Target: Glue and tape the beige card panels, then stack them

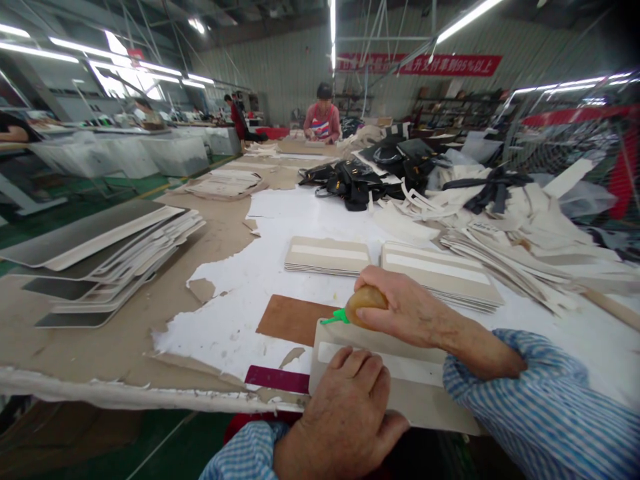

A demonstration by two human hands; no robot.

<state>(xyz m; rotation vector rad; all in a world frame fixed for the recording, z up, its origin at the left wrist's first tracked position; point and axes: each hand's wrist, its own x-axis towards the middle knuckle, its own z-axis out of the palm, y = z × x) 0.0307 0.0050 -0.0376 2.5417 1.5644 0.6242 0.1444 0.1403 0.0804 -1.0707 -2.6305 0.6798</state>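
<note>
My right hand (400, 303) is wrapped round a yellowish squeeze bottle (367, 307), which looks like a glue bottle. Its green nozzle (336, 316) points left, with the tip at the upper left corner of a beige panel (400, 343). A white strip runs along that panel. Pressing flat on the panel's left part is my left hand (350, 403), its fingers stretched out and holding nothing. Under the nozzle and beyond the panel's left edge lies a brown leather piece (290, 320). A dark magenta strip (277, 379) is by the table's front edge.
Two stacks of beige panels, a left stack (327, 253) and a right stack (440, 270), lie beyond my hands. Dark and white sheets (120, 260) are piled left. Black bags (355, 177) and pale scraps (530, 247) crowd the right. Across the table is a person (323, 120).
</note>
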